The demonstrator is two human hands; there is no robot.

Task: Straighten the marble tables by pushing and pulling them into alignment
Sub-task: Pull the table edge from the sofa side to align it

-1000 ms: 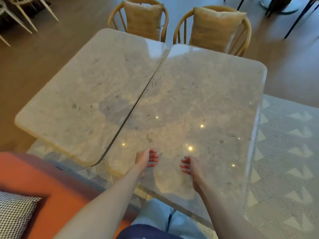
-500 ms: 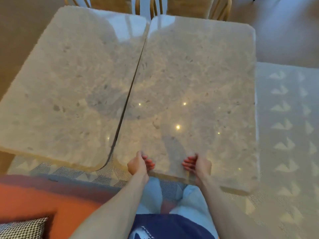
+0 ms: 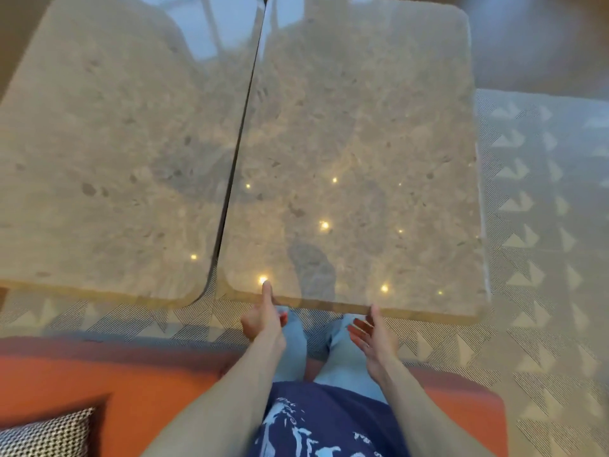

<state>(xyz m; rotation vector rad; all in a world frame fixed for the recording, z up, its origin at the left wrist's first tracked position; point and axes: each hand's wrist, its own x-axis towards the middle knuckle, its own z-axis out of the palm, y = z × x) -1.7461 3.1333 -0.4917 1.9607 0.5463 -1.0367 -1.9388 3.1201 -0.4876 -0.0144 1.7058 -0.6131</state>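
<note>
Rt marble table (image 3: pixel 362 143) edge at hands (image 3: pixel 316 324)

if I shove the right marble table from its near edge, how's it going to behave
The right marble table has a thick stone-like slab, so it is likely heavy and rigid. It stands on the patterned rug, so it may drag rather than glide. Its glossy top could be slippery.

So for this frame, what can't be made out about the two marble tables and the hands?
- Left table: its left side is cut off by the frame edge in the head view.
- Both tables' legs: hidden under the tops.
- Left hand: thumb lies on the right table; the edge hides any fingers below.
- Right hand: touching the edge or just short, motion blur hides it.
- Seam's far end: cut off at the top.
</note>
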